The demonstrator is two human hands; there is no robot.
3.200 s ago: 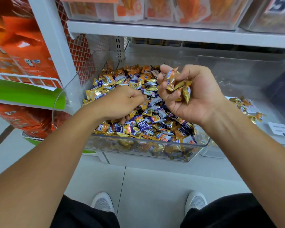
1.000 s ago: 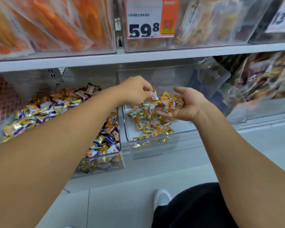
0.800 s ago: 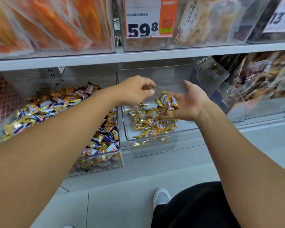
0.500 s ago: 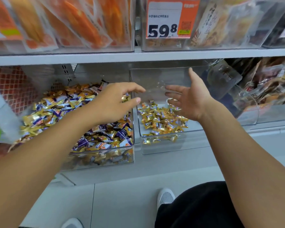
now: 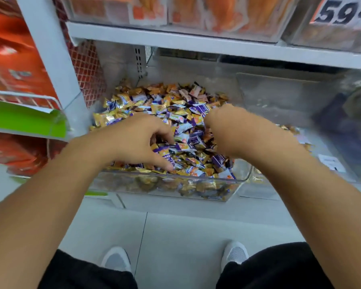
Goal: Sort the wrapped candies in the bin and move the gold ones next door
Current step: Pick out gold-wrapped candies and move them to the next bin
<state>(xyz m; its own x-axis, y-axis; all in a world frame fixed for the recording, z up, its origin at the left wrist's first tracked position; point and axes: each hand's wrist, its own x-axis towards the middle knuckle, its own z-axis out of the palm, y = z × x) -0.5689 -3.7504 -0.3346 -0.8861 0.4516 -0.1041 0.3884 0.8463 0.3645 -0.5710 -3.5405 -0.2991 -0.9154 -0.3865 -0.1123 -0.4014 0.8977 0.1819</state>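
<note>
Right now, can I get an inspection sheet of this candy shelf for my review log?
Surface: white shelf carrying clear bins.
Job's things: mixed candy bin heaped with gold and purple wrappers; neighbour bin showing a few gold candies.
Clutter: orange packs, price tag.
Grips: left hand and right hand both reaching into the heap; fingers partly hidden.
Cables: nothing seen.
Surroundings: tiled floor.

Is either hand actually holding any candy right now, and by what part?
It cannot be told. Both the left hand and right hand dig curled fingers into the mixed gold and purple wrapped candies in the clear plastic bin; no grip shows.
</note>
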